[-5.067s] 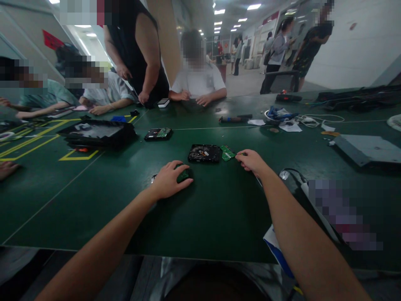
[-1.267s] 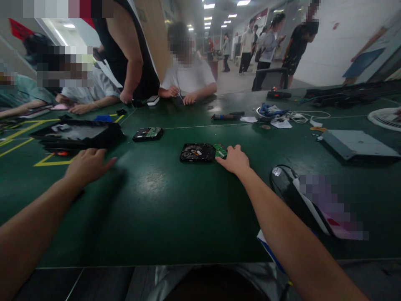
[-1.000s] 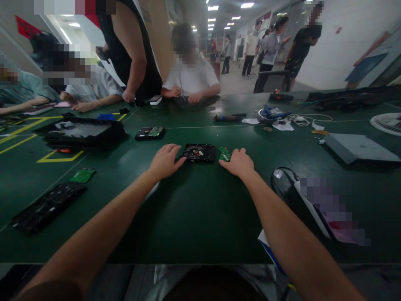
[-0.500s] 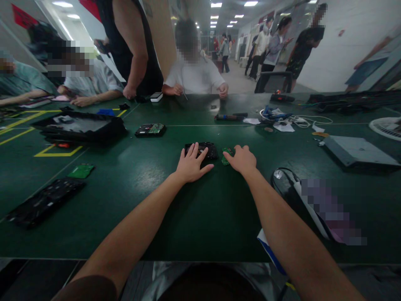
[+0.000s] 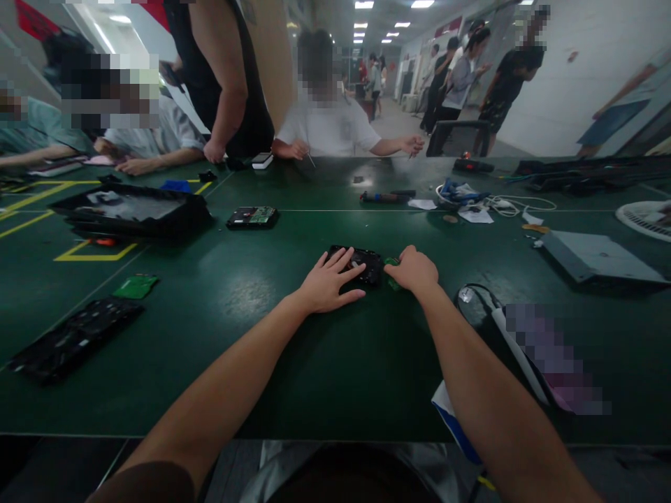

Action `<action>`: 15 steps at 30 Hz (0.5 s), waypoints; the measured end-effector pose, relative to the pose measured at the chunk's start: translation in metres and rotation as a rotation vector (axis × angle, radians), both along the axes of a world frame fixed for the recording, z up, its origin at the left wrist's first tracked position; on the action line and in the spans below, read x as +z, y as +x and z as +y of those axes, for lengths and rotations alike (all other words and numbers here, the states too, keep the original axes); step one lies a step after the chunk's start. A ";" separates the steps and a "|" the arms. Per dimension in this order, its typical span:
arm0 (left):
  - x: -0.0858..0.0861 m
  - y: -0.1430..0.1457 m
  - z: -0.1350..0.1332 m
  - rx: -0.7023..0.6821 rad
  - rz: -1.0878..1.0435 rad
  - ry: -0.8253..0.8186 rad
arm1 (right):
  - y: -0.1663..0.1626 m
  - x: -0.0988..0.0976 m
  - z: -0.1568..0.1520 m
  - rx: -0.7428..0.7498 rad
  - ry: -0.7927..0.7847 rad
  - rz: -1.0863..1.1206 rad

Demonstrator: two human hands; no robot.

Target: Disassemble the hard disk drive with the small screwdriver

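A black hard drive [image 5: 367, 263] lies on the green table [image 5: 293, 349] in front of me. My left hand [image 5: 328, 283] rests flat on its left part, fingers spread and open. My right hand [image 5: 416, 269] is curled just right of the drive, over a small green circuit board [image 5: 392, 263] that shows at its fingertips. Whether the fingers grip the board is hidden. A second green board [image 5: 136, 285] and a black flat part [image 5: 73, 339] lie far to my left.
Another hard drive [image 5: 252, 217] and a black tray [image 5: 131, 213] sit further back left. A grey flat box [image 5: 597, 257] and cables [image 5: 503, 204] are on the right, and a black bag [image 5: 503, 328] by my right arm. Other people sit and stand across the table.
My left hand swung from the far left to the hard drive and now lies on it. The drive and green board slid slightly nearer and rightward with my hands.
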State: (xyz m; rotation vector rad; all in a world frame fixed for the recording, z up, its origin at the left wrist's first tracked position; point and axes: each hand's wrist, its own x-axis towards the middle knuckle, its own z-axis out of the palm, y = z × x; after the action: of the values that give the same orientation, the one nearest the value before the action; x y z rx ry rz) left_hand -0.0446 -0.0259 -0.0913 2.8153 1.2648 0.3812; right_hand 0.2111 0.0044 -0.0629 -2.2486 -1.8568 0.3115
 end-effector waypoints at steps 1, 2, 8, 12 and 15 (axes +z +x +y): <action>0.000 0.002 -0.001 0.010 -0.004 0.002 | 0.002 0.002 0.000 -0.011 -0.009 0.012; 0.000 0.004 -0.002 0.030 -0.009 0.007 | 0.004 0.003 -0.001 -0.021 -0.014 0.022; 0.003 0.019 -0.007 0.062 -0.115 0.123 | 0.015 0.006 0.002 -0.046 -0.062 0.022; 0.034 0.040 -0.030 -0.120 -0.387 0.226 | 0.021 0.007 0.004 -0.055 -0.103 0.015; 0.087 0.060 -0.066 -0.298 -0.600 0.109 | 0.023 0.009 0.004 -0.036 -0.112 0.022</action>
State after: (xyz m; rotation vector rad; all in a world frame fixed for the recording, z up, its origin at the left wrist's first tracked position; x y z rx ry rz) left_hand 0.0155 -0.0923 -0.0042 2.5888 0.7069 1.1835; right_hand 0.2340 0.0089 -0.0543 -2.3382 -1.8286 0.4430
